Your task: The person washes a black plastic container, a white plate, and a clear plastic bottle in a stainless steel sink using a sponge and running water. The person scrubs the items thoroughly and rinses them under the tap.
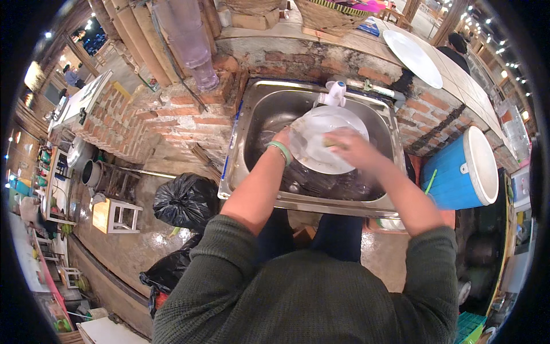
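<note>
A round white plate [331,161] is tilted over the basin of a stainless steel sink [240,172], below a white plastic tap [335,93]. My left hand [283,139], with a green band at the wrist, grips the plate's left edge. Blurred by motion, my right hand [350,148] presses a small yellowish-green sponge or pad against the plate's face. Wet, dark, see-through shapes lie in the basin under the plate; I cannot tell what they are.
Right of the sink stands a blue bucket [447,167] with a white rim. An oval white platter [412,58] lies on the tiled ledge behind. Stacked clear cups [202,73] stand back left. Black garbage bags [184,200] and a small stool [116,215] are on the floor at left.
</note>
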A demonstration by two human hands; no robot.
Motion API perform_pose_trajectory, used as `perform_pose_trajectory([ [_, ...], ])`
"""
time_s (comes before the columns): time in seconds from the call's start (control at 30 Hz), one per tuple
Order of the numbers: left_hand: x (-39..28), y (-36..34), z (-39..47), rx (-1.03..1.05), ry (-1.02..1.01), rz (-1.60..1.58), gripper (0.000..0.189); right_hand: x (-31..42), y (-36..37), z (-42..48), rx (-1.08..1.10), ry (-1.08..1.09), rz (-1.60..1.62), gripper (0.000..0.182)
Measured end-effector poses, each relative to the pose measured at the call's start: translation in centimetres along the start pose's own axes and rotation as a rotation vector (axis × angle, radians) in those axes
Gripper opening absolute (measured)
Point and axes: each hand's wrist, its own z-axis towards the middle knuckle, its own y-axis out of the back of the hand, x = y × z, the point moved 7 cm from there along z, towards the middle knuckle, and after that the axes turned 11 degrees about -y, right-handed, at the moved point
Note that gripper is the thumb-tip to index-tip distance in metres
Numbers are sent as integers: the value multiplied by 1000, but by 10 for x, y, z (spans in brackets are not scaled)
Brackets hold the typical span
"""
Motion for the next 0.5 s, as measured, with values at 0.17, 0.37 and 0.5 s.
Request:
perform_pose_trajectory([
  [0.17, 22, 62, 14, -327, 202, 397, 54, -3, -85, 74, -77, 15, -36, 32],
  [0.37, -50, -17, -39, -409, 168, 747, 63, -53, -76, 89, -310, -325, -251, 36],
  [0.5, -38, -3, -31, -497, 104, 314, 58, -11, -93, 93, -243, -168, -170, 37],
])
